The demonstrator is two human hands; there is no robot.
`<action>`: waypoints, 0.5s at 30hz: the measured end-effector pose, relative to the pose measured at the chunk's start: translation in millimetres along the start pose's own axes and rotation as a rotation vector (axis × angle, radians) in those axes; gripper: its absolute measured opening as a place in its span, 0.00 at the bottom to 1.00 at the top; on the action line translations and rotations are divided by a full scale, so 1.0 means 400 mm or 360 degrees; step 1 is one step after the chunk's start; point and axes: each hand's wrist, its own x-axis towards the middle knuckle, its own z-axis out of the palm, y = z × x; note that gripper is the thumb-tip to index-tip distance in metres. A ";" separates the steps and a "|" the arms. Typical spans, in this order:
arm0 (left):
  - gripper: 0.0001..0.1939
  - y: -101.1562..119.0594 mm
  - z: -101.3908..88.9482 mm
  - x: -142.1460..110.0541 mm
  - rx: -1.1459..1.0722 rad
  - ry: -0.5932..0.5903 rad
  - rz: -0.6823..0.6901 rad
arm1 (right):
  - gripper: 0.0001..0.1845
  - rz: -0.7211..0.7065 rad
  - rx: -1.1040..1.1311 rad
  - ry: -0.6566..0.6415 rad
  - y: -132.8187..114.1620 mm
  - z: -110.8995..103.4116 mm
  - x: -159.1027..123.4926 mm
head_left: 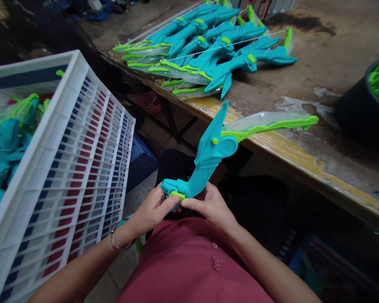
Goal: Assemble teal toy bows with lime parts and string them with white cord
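Observation:
A teal plastic toy bow (205, 162) with a lime-green and clear limb (271, 122) is held above my lap, slanting up to the right. My left hand (154, 208) is closed round its lower end, the thumb lying on a small lime-green piece (177, 196) there. From the other side my right hand (213, 206) grips the same end, its thumb tip touching that piece too. The fingers under the bow are mostly hidden. Part of another teal thing shows behind my left wrist, too covered to make out.
On the worktable (306, 90) lies a pile of similar toy bows (205, 46) with strings. A black bucket (363, 109) of lime-green parts stands at the right. A white slotted crate (78, 181) holding teal and green pieces is close on my left. The table's yellow edge (287, 155) runs ahead of me.

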 end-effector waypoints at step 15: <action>0.14 -0.021 0.016 0.013 -0.0119 0.0157 0.0052 | 0.20 -0.0304 -0.0589 0.0304 -0.004 0.002 -0.005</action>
